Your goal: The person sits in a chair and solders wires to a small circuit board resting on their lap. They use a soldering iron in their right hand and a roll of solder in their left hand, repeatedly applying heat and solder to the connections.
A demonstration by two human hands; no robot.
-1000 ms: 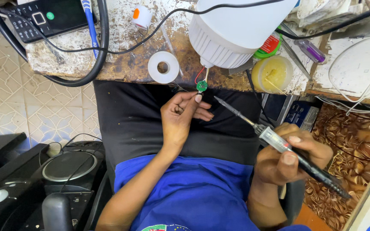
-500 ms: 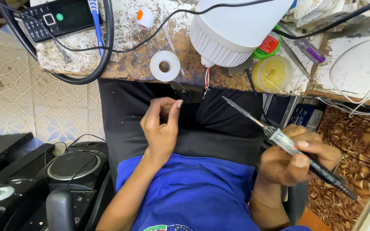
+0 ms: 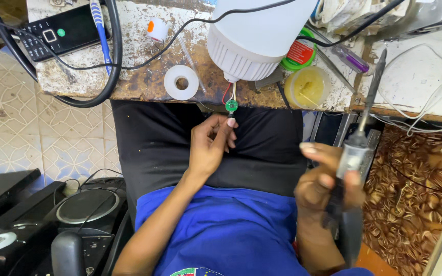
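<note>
Fingers of the left hand [image 3: 210, 148] pinch the small green round circuit board [image 3: 231, 106], which hangs on thin wires just below the white bulb housing [image 3: 258, 36]. Right hand [image 3: 328, 186] is closed around the soldering iron [image 3: 356, 148], its tip pointing up, well apart from the board.

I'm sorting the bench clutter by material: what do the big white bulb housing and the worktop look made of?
Bulb housing: likely matte white plastic, smooth with moulded ribs near its base. Worktop: possibly painted wood or board; the pale coat is worn to rough brown patches.
</note>
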